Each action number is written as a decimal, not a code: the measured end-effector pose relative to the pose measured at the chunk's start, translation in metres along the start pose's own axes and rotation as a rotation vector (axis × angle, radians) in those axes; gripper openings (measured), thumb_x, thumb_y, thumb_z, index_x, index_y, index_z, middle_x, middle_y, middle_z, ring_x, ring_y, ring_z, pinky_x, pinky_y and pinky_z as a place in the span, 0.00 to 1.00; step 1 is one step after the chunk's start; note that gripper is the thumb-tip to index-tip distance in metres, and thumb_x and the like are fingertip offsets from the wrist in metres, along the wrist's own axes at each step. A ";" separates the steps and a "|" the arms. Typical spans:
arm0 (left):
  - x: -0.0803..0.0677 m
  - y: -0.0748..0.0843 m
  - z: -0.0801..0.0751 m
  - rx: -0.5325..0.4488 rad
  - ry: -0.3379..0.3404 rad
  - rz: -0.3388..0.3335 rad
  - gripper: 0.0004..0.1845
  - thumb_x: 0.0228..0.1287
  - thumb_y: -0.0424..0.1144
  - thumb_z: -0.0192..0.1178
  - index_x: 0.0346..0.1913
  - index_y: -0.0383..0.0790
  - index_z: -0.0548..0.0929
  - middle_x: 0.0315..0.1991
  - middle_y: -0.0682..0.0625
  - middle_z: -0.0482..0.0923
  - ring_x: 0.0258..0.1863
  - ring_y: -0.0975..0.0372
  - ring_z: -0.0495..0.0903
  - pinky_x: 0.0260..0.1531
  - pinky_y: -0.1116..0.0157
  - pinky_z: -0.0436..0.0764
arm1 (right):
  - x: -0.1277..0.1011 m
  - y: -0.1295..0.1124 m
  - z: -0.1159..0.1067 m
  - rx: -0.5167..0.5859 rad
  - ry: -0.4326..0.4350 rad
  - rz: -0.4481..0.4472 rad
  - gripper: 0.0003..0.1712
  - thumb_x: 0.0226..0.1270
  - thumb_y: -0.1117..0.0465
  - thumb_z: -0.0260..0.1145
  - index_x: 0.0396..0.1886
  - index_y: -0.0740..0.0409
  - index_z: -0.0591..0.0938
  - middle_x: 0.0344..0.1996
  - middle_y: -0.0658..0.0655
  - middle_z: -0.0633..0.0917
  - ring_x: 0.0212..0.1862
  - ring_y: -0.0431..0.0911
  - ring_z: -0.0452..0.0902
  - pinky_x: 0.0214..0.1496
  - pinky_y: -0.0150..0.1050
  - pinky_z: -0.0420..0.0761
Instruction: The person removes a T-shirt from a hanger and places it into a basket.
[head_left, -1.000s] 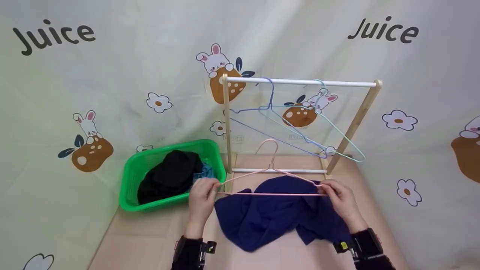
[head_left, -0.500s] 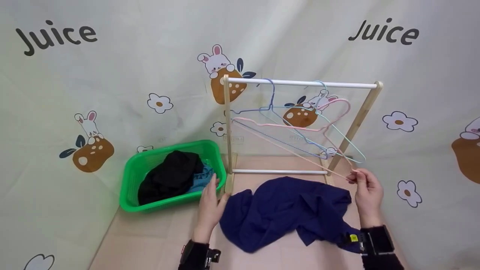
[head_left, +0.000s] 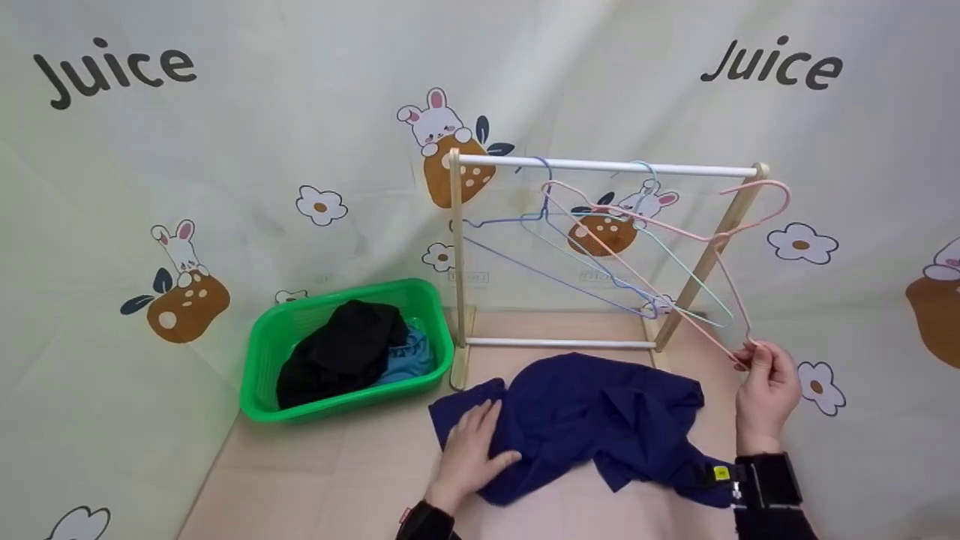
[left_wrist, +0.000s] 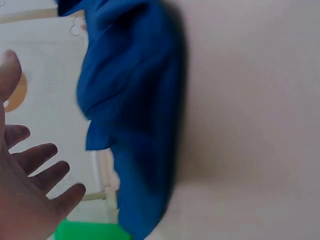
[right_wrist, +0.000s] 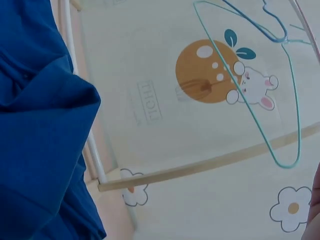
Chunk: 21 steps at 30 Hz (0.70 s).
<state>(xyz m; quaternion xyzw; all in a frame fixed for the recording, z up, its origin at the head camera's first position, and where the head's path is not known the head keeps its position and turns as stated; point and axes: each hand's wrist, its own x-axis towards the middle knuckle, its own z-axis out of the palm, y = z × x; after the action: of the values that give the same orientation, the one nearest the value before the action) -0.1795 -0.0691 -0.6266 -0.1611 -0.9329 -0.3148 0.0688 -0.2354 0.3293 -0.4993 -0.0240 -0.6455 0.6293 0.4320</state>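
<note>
Hands split between cloth and hanger, garment not yet on it.

Low in the frame the left hand lies flat with fingers spread on the navy garment, spread on the counter; at lower right the right hand pinches a corner of the pink hanger, held tilted up by the rack. By my reading, the hanger must next come down into the neck opening. Farther left, the green basket holds black cloth and something blue.
</note>
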 end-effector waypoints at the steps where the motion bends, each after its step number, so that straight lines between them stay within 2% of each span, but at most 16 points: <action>1: -0.002 0.000 0.005 0.007 -0.026 -0.011 0.47 0.58 0.57 0.68 0.75 0.38 0.62 0.71 0.35 0.63 0.69 0.39 0.61 0.62 0.38 0.63 | 0.001 0.001 -0.001 -0.020 0.006 0.001 0.14 0.74 0.68 0.56 0.41 0.81 0.79 0.26 0.49 0.83 0.30 0.37 0.82 0.37 0.27 0.79; 4: -0.006 0.001 0.020 0.028 -0.092 -0.043 0.52 0.54 0.63 0.69 0.77 0.42 0.59 0.73 0.35 0.59 0.71 0.38 0.56 0.61 0.34 0.60 | 0.003 0.002 -0.003 -0.097 0.013 -0.002 0.15 0.75 0.67 0.56 0.42 0.80 0.79 0.26 0.46 0.82 0.31 0.35 0.82 0.37 0.26 0.79; 9: -0.012 0.000 0.036 0.048 -0.145 -0.059 0.55 0.50 0.67 0.69 0.77 0.44 0.60 0.73 0.34 0.57 0.71 0.35 0.54 0.60 0.30 0.57 | 0.008 0.006 -0.005 -0.149 0.007 -0.008 0.17 0.75 0.65 0.56 0.43 0.80 0.79 0.27 0.43 0.81 0.32 0.34 0.81 0.38 0.26 0.78; 15: -0.015 -0.001 0.042 0.047 -0.167 -0.068 0.57 0.47 0.65 0.72 0.77 0.44 0.60 0.73 0.33 0.57 0.71 0.34 0.53 0.61 0.29 0.53 | 0.010 0.009 -0.007 -0.161 0.025 -0.009 0.17 0.75 0.64 0.57 0.43 0.80 0.79 0.26 0.42 0.82 0.32 0.34 0.81 0.37 0.25 0.78; 21: -0.013 0.000 0.046 0.121 -0.167 -0.097 0.56 0.46 0.62 0.74 0.76 0.44 0.61 0.69 0.37 0.66 0.70 0.36 0.58 0.61 0.30 0.54 | 0.017 0.007 0.007 -0.214 -0.016 -0.031 0.14 0.74 0.66 0.59 0.42 0.78 0.82 0.26 0.39 0.81 0.30 0.33 0.78 0.36 0.24 0.77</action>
<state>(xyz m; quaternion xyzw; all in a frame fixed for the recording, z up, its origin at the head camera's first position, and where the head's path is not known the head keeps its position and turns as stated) -0.1687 -0.0443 -0.6655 -0.1372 -0.9593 -0.2462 -0.0149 -0.2538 0.3348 -0.4952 -0.0552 -0.7129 0.5502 0.4313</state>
